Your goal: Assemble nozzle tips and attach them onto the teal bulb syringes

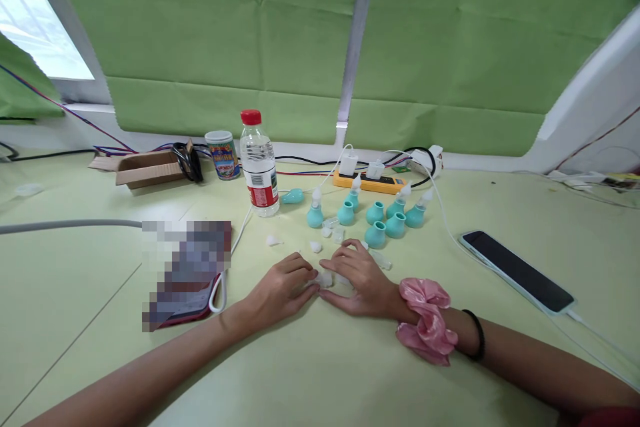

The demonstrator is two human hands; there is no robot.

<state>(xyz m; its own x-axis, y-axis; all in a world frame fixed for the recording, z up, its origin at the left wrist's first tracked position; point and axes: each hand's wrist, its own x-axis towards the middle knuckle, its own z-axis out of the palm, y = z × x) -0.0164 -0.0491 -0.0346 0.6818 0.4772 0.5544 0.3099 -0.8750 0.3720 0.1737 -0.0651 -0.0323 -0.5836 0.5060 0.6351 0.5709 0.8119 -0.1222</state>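
Between both hands, low over the table, is a small translucent plastic piece point(325, 279). My left hand point(286, 285) pinches its left end between thumb and fingers. At its right end, my right hand point(361, 281) has thumb and fingertips closed about it, partly hiding it. Just beyond lie small white tips, one a nozzle tip point(315, 247), and loose clear plastic pieces point(338, 234). Farther back stand several teal rubber bulbs point(375, 235); some are open-necked, others carry clear nozzles, like the bulb point(315, 215) at the left. One teal bulb point(293, 196) lies on its side.
Left of the bulbs stands a water bottle point(260, 177), with a can point(223, 157) and cardboard box point(153, 170) behind. A power strip point(370, 181) lies at the back. Phones rest at left point(200, 280) and right point(517, 270), with cables crossing the table.
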